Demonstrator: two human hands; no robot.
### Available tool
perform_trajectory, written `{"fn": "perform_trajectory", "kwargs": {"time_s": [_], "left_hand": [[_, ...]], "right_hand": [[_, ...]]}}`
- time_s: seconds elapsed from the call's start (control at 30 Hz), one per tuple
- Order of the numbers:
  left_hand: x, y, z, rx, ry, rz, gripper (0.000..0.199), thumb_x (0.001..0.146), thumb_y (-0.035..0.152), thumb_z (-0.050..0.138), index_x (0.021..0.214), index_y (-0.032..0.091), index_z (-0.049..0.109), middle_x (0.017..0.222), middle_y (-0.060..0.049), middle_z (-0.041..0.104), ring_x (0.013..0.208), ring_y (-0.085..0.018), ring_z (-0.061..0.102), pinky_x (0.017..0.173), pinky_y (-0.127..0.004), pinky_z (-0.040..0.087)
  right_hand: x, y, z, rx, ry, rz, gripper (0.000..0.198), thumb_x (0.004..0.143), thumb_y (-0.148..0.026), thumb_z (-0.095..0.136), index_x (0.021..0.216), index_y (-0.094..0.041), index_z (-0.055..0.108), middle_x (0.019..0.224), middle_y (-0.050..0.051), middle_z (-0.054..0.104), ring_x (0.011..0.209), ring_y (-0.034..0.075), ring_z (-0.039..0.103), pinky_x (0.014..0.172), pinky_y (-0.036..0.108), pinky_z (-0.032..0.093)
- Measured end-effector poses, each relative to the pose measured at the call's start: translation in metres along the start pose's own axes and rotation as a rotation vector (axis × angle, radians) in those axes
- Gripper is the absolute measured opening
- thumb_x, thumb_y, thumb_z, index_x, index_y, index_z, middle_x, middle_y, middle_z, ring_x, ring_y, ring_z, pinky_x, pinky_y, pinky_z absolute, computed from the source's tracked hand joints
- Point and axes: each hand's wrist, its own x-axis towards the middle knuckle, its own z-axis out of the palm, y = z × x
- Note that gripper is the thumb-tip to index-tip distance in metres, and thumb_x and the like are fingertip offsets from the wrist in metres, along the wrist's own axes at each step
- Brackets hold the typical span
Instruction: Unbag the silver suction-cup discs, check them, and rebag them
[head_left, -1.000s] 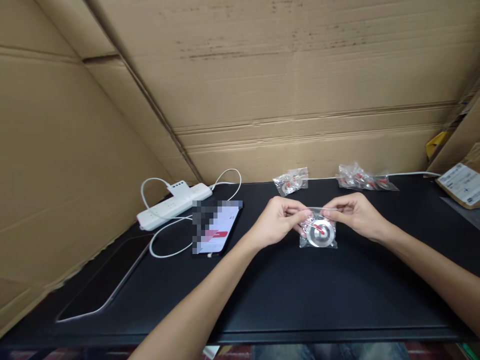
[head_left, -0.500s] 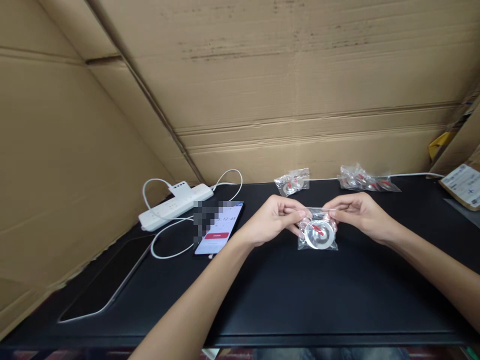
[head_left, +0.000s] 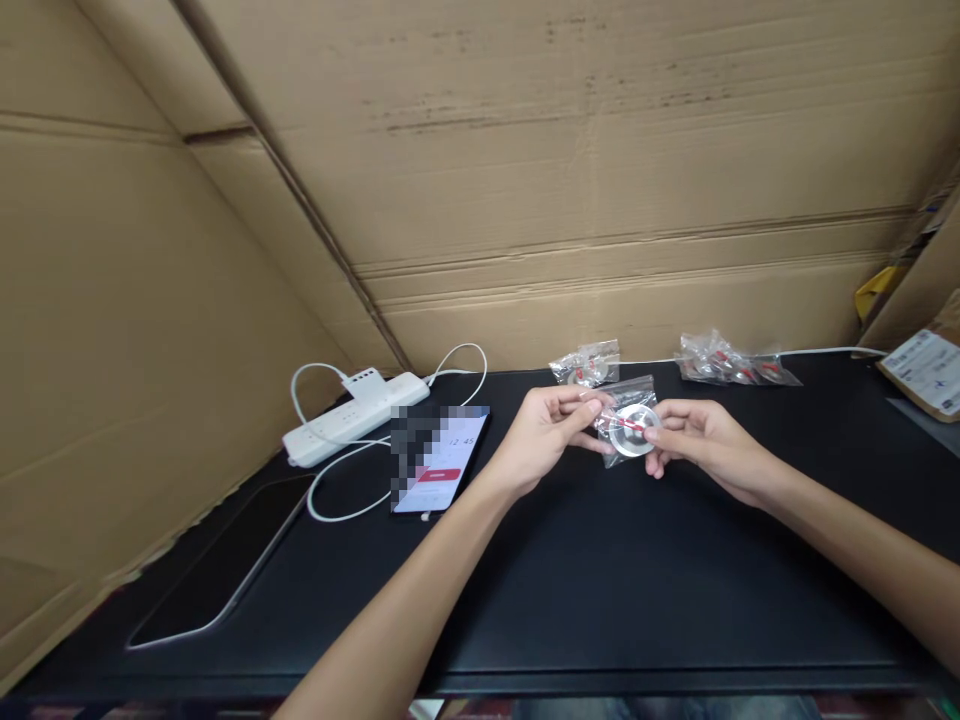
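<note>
Between my two hands, above the black table point(head_left: 600, 590), is a clear plastic bag point(head_left: 637, 390) with a round silvery metal disc point(head_left: 634, 444) and a thin red piece point(head_left: 628, 424) in it. My left hand point(head_left: 559, 425) pinches the bag's left side between thumb and fingers. On the other side, my right hand point(head_left: 694, 445) has its thumb on the disc's right edge, with its fingers behind. The bag is slightly tilted. Behind my left hand lies a similar bag point(head_left: 589, 362), partly hidden by it.
Several more bagged discs point(head_left: 739, 365) lie near the cardboard wall point(head_left: 600, 200). To the left are a white power strip point(head_left: 360, 415) with cables, a lit phone point(head_left: 442, 480) and a dark tablet-like device point(head_left: 225, 560). A labelled packet point(head_left: 926, 370) rests at the far right.
My right hand has moved from the bag's top edge down to the disc's right side. The bag has been raised and turned, its top edge now slanting. My left hand still grips it.
</note>
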Motion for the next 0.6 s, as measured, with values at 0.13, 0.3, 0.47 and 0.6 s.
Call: {"fn": "perform_trajectory", "kwargs": {"time_s": [0.13,0.3,0.47,0.6], "left_hand": [[0.000,0.001,0.002,-0.023,0.017,-0.017,0.031,0.082,0.029,0.073,0.107,0.010,0.071,0.087,-0.008,0.070,0.078,-0.019,0.069,0.070,-0.037,0.065],[0.000,0.002,0.003,-0.029,0.020,-0.059,0.039,0.087,0.030,0.068,0.119,0.009,0.063,0.098,-0.014,0.071,0.089,-0.023,0.070,0.076,-0.041,0.064],[0.001,-0.006,0.000,0.052,0.055,-0.120,0.039,0.090,0.035,0.064,0.120,0.010,0.060,0.109,-0.018,0.070,0.088,-0.023,0.071,0.077,-0.039,0.061],[0.001,-0.012,-0.001,0.098,0.023,-0.141,0.038,0.089,0.039,0.065,0.115,0.012,0.061,0.105,-0.016,0.070,0.086,-0.021,0.071,0.076,-0.037,0.060]], "right_hand": [[0.000,0.000,-0.002,0.046,0.035,-0.003,0.025,0.080,-0.037,0.077,0.086,-0.016,0.067,0.074,0.004,0.067,0.062,0.013,0.063,0.063,0.030,0.053],[0.003,0.004,-0.009,0.098,0.108,0.014,0.023,0.080,-0.035,0.077,0.085,-0.015,0.067,0.073,0.002,0.064,0.063,0.013,0.061,0.063,0.029,0.051],[0.012,0.004,-0.038,0.150,0.298,0.006,0.026,0.076,-0.035,0.079,0.077,-0.016,0.062,0.070,0.002,0.061,0.064,0.014,0.059,0.060,0.028,0.050],[0.018,0.005,-0.086,0.113,0.520,-0.045,0.028,0.067,-0.032,0.083,0.080,-0.017,0.063,0.073,0.004,0.064,0.064,0.015,0.061,0.060,0.031,0.053]]}}
